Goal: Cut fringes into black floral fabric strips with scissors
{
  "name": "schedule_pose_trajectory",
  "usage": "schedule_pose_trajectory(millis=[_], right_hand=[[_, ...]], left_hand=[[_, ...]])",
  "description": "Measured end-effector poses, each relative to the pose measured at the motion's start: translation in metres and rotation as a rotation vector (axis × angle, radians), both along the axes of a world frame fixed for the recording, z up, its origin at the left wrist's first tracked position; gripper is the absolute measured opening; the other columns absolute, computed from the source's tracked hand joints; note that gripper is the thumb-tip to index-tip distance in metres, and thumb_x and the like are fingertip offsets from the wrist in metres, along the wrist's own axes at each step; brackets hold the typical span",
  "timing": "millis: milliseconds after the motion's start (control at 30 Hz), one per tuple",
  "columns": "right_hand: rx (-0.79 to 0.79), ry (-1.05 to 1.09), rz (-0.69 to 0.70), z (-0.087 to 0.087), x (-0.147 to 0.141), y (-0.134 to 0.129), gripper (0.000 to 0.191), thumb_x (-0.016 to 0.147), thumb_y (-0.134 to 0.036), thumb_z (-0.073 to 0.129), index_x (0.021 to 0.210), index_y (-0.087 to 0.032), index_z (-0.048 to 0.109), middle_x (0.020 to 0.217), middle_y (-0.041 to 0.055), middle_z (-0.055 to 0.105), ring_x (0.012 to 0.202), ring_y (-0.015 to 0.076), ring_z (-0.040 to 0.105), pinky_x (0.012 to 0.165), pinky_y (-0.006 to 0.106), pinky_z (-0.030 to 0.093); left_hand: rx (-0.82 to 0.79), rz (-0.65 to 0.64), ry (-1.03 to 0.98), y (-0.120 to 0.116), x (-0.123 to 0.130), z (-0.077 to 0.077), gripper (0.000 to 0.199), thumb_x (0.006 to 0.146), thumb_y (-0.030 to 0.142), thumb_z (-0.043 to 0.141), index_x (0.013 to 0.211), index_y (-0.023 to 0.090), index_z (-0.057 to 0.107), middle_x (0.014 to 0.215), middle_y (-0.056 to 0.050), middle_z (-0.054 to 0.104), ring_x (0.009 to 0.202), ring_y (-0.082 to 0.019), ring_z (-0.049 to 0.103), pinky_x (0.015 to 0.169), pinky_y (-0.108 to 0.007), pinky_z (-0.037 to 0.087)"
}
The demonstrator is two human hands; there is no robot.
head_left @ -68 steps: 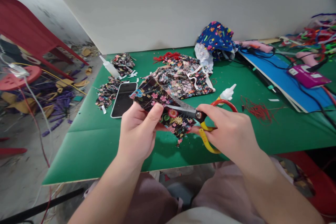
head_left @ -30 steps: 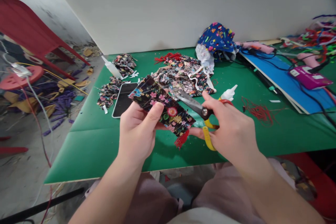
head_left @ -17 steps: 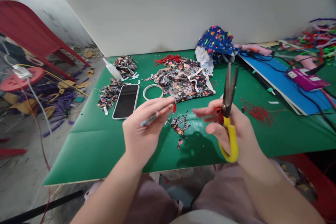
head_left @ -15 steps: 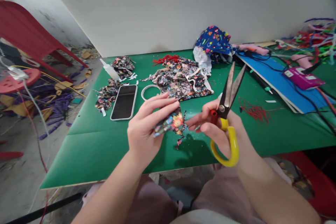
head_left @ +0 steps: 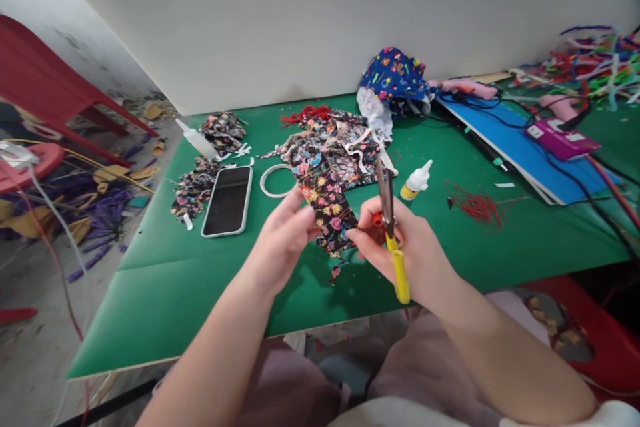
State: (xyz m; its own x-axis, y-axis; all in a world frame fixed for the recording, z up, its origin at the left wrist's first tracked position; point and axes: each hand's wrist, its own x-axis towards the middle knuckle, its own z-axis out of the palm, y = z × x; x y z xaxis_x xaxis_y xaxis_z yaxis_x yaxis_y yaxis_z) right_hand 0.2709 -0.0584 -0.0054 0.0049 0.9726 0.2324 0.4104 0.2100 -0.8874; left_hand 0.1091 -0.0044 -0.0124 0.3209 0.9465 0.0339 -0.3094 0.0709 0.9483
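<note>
A piece of dark floral fabric (head_left: 327, 203) is stretched between my hands above the green table. My left hand (head_left: 285, 240) is closed on its left edge, thumb and fingers pinching it. With thumb and fingertips my right hand (head_left: 407, 253) grips the fabric's lower right corner. Scissors (head_left: 387, 213) with yellow handles also rest in that hand, blades pointing up and away and seen nearly edge-on. A small red tube-like thing (head_left: 378, 219) shows by the same fingers. Below the fabric lies a narrow floral scrap (head_left: 336, 272).
Beyond my hands lie a floral fabric heap (head_left: 320, 140), a tape roll (head_left: 264, 185) and a small glue bottle (head_left: 416, 181). A phone (head_left: 227, 201) and another white bottle (head_left: 197, 140) are leftward. Red threads (head_left: 477, 205) and a blue folder (head_left: 530, 147) lie rightward.
The fabric, folded in my left hand before, is now spread out between both hands. My right hand has moved left and taken its corner. The scissors have turned edge-on, and the small glue bottle is uncovered.
</note>
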Motion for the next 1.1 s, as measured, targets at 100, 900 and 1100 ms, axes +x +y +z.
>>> schedule_pose_trajectory(millis=[100,900,1100], right_hand=[[0.037,-0.15,0.011,0.006,0.001,0.0,0.016,0.08,-0.032,0.06,0.087,-0.025,0.049,0.065,-0.0078,0.057,0.05,0.0067,0.053,0.049,0.018,0.043],[0.34,-0.769,0.179,0.019,0.028,-0.006,0.081,0.062,-0.077,0.053,0.113,-0.014,0.06,0.07,0.0009,0.062,0.064,0.0149,0.06,0.056,0.026,0.041],[0.358,-0.762,0.2,0.021,0.024,-0.006,0.079,0.064,-0.076,0.052,0.11,-0.013,0.062,0.065,-0.0005,0.059,0.058,0.0128,0.055,0.053,0.026,0.036]], left_hand=[[-0.16,-0.088,-0.076,-0.001,0.002,-0.005,0.024,0.066,0.021,0.077,0.088,0.019,0.068,0.082,-0.002,0.071,0.073,-0.013,0.066,0.069,-0.023,0.052],[0.226,-0.125,-0.208,0.008,-0.037,0.007,0.012,0.068,0.021,0.077,0.071,0.026,0.066,0.072,0.002,0.067,0.077,-0.016,0.067,0.078,-0.036,0.057],[0.304,-0.235,-0.241,0.01,-0.037,0.005,0.004,0.076,0.025,0.071,0.079,0.026,0.069,0.081,0.002,0.07,0.082,-0.014,0.067,0.082,-0.033,0.056]])
